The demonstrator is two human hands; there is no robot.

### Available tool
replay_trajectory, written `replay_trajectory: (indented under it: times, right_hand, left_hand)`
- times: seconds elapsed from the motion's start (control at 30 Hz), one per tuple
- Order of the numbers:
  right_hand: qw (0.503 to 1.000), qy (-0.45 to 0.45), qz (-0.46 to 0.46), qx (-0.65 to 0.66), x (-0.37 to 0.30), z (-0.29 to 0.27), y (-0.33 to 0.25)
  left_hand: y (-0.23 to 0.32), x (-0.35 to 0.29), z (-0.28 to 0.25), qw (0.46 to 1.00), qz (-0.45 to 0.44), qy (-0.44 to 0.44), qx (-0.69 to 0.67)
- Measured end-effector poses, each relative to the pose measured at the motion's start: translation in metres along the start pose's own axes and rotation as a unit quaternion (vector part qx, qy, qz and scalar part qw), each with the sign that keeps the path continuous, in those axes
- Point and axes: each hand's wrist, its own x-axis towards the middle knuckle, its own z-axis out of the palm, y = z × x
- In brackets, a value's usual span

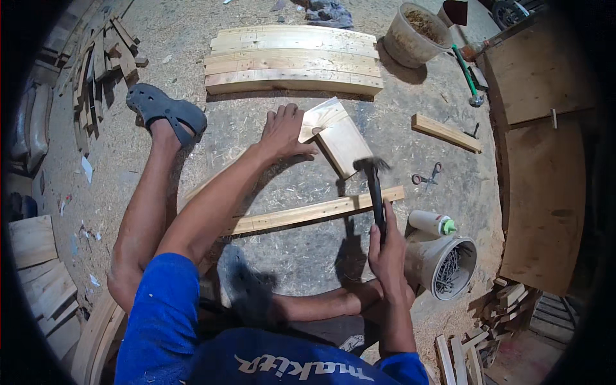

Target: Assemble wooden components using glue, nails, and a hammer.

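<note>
My right hand (390, 253) is wrapped round the dark handle of a hammer (376, 186). The hammer's head is raised over the near end of a short, wide wooden board (344, 142) and slightly blurred. My left hand (281, 133) grips the wooden piece (319, 119) joined to that board, fingers on the far side and thumb on the near side. From under my left forearm, a long wooden strip runs toward the lower left, partly hidden by the arm. Closer to me, another wooden strip (308, 215) lies across the floor, with dark marks along its face.
Several curved wooden boards (292, 61) lie side by side ahead. On the right are a bucket of nails (457, 273), a glue bottle (428, 222), scissors (428, 174), a short wooden bar (446, 133) and a green-handled hammer (466, 76). A sawdust bucket (417, 35) stands behind.
</note>
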Motion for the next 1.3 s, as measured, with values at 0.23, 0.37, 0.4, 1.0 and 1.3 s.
replay_trajectory:
  times: [0.23, 0.37, 0.4, 1.0, 1.3]
  right_hand:
    - [0.978, 0.069, -0.191, -0.037, 0.076, 0.029, -0.017]
    - [0.972, -0.073, -0.102, -0.198, 0.099, 0.042, -0.022]
    - [0.975, -0.075, -0.069, -0.196, 0.101, 0.044, -0.021]
    - [0.957, 0.155, -0.246, -0.011, 0.09, 0.049, -0.015]
    - [0.988, -0.03, -0.069, -0.132, 0.088, 0.038, -0.003]
  left_hand:
    - [0.016, -0.016, 0.004, 0.998, -0.038, 0.037, 0.015]
    - [0.015, -0.016, 0.005, 0.997, -0.019, 0.069, 0.032]
    - [0.016, -0.016, 0.005, 0.998, -0.022, 0.058, 0.027]
    - [0.018, -0.016, 0.0, 0.999, -0.029, 0.039, 0.013]
    - [0.023, -0.021, 0.001, 0.998, -0.04, 0.04, 0.013]
